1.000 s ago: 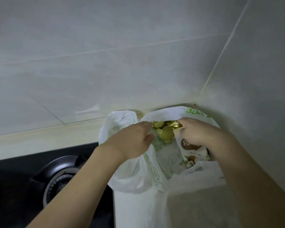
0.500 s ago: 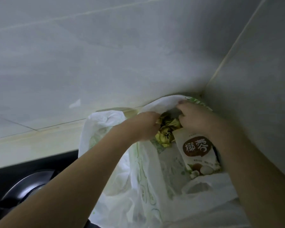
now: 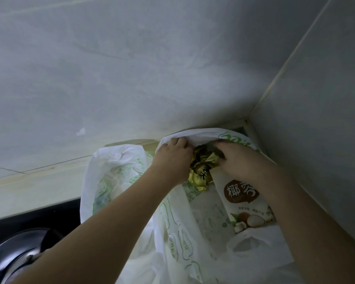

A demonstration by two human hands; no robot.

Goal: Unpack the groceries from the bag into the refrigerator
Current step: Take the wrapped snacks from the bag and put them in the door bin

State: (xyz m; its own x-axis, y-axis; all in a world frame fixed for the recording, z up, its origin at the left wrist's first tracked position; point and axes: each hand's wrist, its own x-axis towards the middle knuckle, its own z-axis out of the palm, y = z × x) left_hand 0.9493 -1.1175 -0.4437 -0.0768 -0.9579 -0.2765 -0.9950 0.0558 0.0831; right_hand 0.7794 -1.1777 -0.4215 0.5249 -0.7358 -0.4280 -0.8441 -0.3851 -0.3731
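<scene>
A white plastic shopping bag (image 3: 115, 181) with green print is seen in the lower middle of the frame, standing on a pale countertop (image 3: 29, 193) in the corner where two grey tiled walls (image 3: 131, 68) meet. Its mouth is being kept wide by both hands, probably so that the contents can be reached and lifted out.

The left hand (image 3: 172, 158), at the centre of the frame, is curled around the far rim of the bag, and the rim is lifted up by it. The right hand (image 3: 236, 160), just right of centre, is reached into the mouth with bent fingers. It appears to lie on the crumpled gold foil packet (image 3: 201, 171), but whether the packet is really grasped cannot be told, because the fingertips are hidden under the bag's rim.

Two grocery items can be counted inside the bag: one gold foil packet between the hands, and one white snack pouch (image 3: 244, 201) with a brown round label and pictured coconuts, lying flat below the right wrist. More items may be hidden beneath them. Two hands and one bag are in view.

At the lower left, the dark glass of one stove top (image 3: 39, 218) and one shiny metal burner cover (image 3: 14, 253) are seen.

The refrigerator is not shown, so it is judged that unpacking is only at its start.
</scene>
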